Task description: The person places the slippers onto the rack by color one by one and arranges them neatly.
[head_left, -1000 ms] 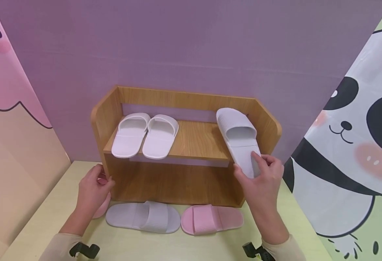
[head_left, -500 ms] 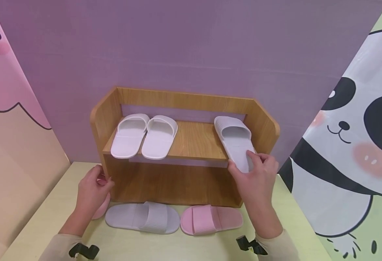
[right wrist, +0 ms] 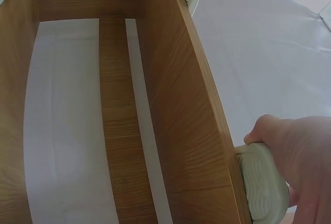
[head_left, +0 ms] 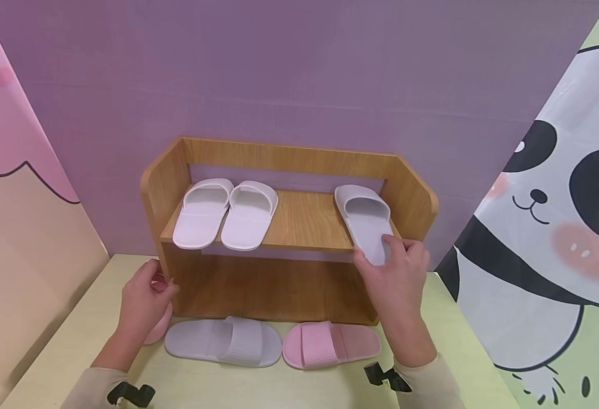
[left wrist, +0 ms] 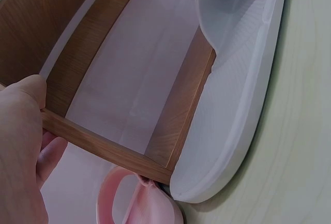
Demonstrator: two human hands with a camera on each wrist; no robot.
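Note:
My right hand pinches the heel end of a pale grey-white slipper, thumb and fingers on opposite edges. Its toe points to the back of the wooden shoe rack's upper shelf, near the right side panel. In the right wrist view the sole sticks out past the shelf edge. My left hand grips the front edge of the rack's left panel, thumb on the inner side and fingers outside. Two white slippers stand side by side on the upper shelf's left half.
On the table before the rack lie a grey slipper and a pink slipper. Another pink slipper lies left of the rack, partly behind my left hand. A purple wall rises behind.
My right hand has moved down and slightly left with the slipper, which now sits lower over the right part of the upper shelf. My left hand has stayed in place.

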